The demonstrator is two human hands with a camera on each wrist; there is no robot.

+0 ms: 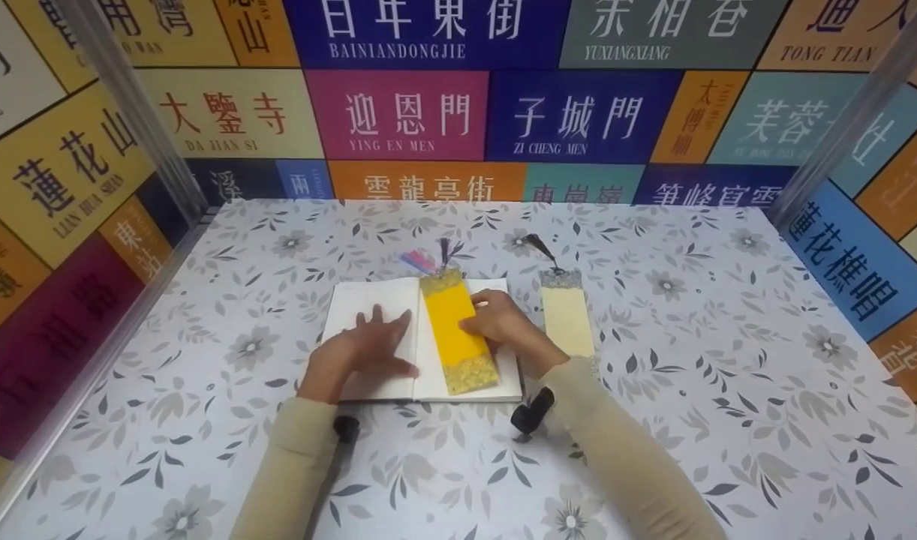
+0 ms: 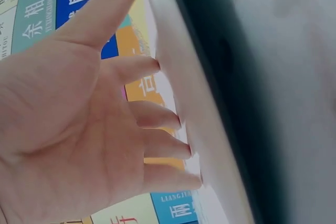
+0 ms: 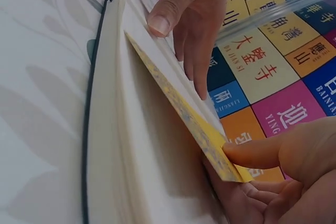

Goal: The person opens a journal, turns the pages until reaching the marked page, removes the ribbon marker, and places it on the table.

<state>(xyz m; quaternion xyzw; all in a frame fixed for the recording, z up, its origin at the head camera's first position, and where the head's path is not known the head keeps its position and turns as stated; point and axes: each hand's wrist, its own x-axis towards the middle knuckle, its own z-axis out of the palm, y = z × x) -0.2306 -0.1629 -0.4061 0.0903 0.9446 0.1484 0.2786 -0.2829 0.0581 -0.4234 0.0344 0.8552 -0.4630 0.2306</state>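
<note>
An open book point(image 1: 372, 300) with blank white pages lies in the middle of the table. My left hand point(image 1: 365, 345) rests on its left page, fingers spread and fingertips on the paper, as the left wrist view also shows. A yellow bookmark point(image 1: 455, 322) with glittery gold ends and a dark tassel point(image 1: 445, 251) lies slanted over the right page. My right hand point(image 1: 500, 322) pinches its right edge between thumb and fingers. In the right wrist view the bookmark point(image 3: 184, 111) tilts, its near edge raised above the page.
A cream bookmark point(image 1: 569, 319) with silver ends and a black tassel lies right of the book, partly behind my right forearm. A pink and blue strip point(image 1: 419, 261) shows beyond the book's top edge. Walls with coloured lettered panels point(image 1: 398, 112) stand around the floral-covered table point(image 1: 278, 465).
</note>
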